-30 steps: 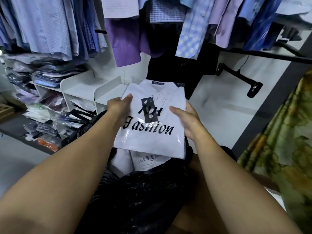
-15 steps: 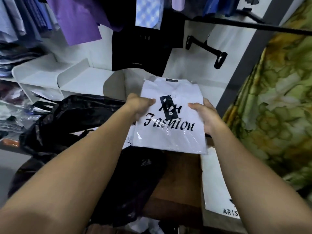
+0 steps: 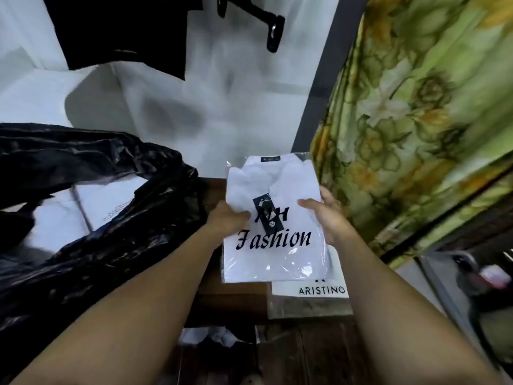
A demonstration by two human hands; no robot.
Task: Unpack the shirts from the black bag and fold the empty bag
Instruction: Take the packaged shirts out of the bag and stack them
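A white folded shirt [image 3: 273, 218] in clear plastic, printed "Fashion", is held low over the brown wooden table [image 3: 233, 298]. My left hand [image 3: 227, 218] grips its left edge and my right hand [image 3: 323, 215] grips its right edge, thumbs on top. Its lower part overlaps a packaged shirt labelled "ARISTINO" [image 3: 322, 290] lying on the table. The black bag [image 3: 111, 218] sits open at the left, with more white packaged shirts [image 3: 91, 207] showing inside its mouth.
A green floral curtain [image 3: 416, 120] hangs close on the right. Behind the table stands a white wall [image 3: 222, 93] with a black garment [image 3: 125, 29] and a black rack arm [image 3: 272, 31]. Crumpled plastic [image 3: 219, 336] lies below the table's front.
Both hands carried the white shirt out of the black bag, to the right and down, until it hangs over the ARISTINO package on the table. The view swung right and downward.
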